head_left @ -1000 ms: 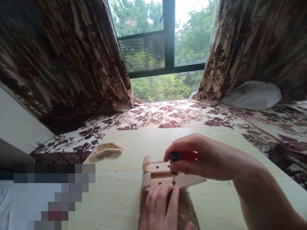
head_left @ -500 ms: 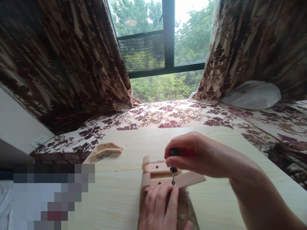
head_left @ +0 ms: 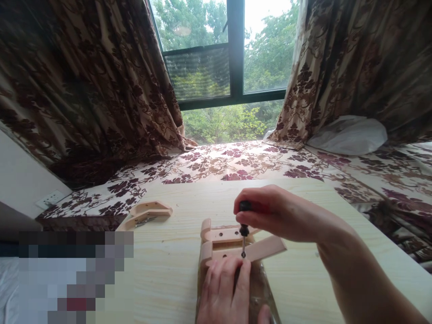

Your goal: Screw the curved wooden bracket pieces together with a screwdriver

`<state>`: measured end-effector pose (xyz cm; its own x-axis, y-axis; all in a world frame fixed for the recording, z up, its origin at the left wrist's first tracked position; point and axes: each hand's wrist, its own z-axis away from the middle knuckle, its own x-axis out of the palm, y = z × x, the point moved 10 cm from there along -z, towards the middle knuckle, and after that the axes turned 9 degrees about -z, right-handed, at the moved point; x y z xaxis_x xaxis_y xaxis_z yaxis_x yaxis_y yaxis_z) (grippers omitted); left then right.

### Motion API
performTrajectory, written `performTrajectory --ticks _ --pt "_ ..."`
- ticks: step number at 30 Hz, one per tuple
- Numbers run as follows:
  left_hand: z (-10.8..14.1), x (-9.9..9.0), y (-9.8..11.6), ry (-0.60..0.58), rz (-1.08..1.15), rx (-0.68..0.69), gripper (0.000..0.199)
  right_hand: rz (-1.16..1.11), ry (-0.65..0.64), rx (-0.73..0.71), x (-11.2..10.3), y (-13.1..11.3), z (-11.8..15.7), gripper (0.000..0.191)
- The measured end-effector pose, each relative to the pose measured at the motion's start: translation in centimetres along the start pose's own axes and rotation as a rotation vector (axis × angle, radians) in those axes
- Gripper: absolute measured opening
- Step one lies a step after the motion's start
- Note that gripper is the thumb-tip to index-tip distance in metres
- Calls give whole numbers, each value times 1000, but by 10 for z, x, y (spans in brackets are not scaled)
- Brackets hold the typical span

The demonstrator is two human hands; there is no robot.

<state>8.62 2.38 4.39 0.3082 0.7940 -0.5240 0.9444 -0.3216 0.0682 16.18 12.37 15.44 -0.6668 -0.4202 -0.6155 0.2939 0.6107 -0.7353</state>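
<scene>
Across the top of the frame, brown-and-cream floral curtains (head_left: 135, 99) flank a dark-framed window (head_left: 237, 67). Lower down spreads a pale, wood-grained tabletop (head_left: 168, 265). At bottom centre lies a glossy brown slab (head_left: 257, 281), bearing a far pale wooden bar (head_left: 213, 235), a near pale wooden bar (head_left: 216, 255) and a slanting pale wooden strip (head_left: 268, 249). Right of centre, the right hand (head_left: 270, 209) is closed around a slim screwdriver with a dark handle (head_left: 244, 230), held upright. At bottom centre, the left hand (head_left: 224, 292) presses over slab and near bar; whether it also clamps them is hidden. The screwdriver's tip meets a small dark screw or hole (head_left: 243, 255), too small to tell which, just beside the left fingertips. A sideways push could skid the tip into those fingers; slackened left-hand pressure could let the wood shift.
</scene>
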Motion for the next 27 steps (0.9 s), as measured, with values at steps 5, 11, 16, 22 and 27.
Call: performTrajectory --ticks 5,11,16,22,27 --pt "1 1 0 2 -6 31 37 271 -73 72 -4 -9 -4 15" --pt "3 8 5 -148 -91 166 49 552 -356 24 18 -45 -6 14" --pt "2 14 7 -239 -127 366 64 639 -292 27 23 -38 -11 18" --pt "6 14 5 -198 -150 402 69 653 -207 72 17 -36 -8 14" --pt "10 18 5 -125 -186 322 63 590 -260 -26 28 -49 -1 11"
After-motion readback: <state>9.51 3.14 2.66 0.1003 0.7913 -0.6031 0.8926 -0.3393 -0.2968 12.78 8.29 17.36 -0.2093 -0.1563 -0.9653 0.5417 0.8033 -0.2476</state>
